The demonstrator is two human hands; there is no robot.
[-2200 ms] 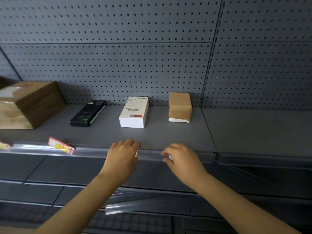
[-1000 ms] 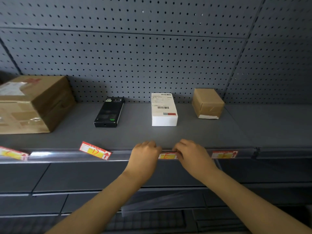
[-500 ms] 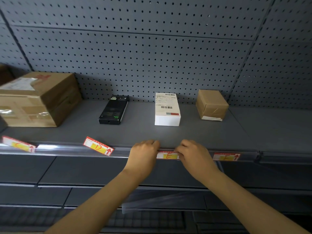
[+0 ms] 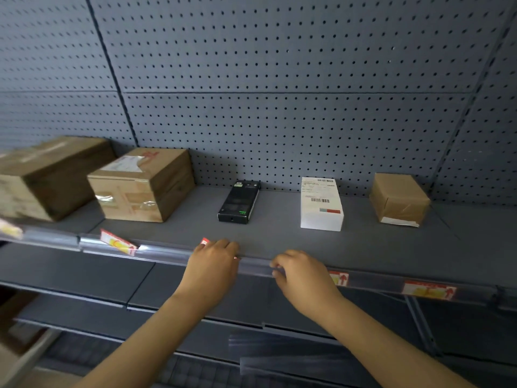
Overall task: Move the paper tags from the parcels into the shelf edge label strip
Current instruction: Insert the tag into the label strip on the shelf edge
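A clear label strip (image 4: pixel 167 252) runs along the front edge of the grey shelf. My left hand (image 4: pixel 214 266) rests on the strip in front of the black device (image 4: pixel 239 203), fingers curled over a red and yellow paper tag (image 4: pixel 205 242) whose corner sticks up above the strip. A little to its right, my right hand (image 4: pixel 303 275) pinches the strip's lip with its fingertips. Right of that hand, two tags (image 4: pixel 339 278) (image 4: pixel 429 291) sit flat in the strip. Another tag (image 4: pixel 119 243) leans tilted in the strip below a taped cardboard parcel (image 4: pixel 141 186).
A white labelled box (image 4: pixel 321 205) and a small brown parcel (image 4: pixel 398 198) stand on the shelf (image 4: pixel 363 242) at the right. A large cardboard box (image 4: pixel 47 175) is at the far left, with a blurred tag (image 4: pixel 9 229) below it. Pegboard backs the shelf.
Both hands have moved left along the strip, from the tag under the white box to the tilted tag in front of the black device. The view has swung left too.
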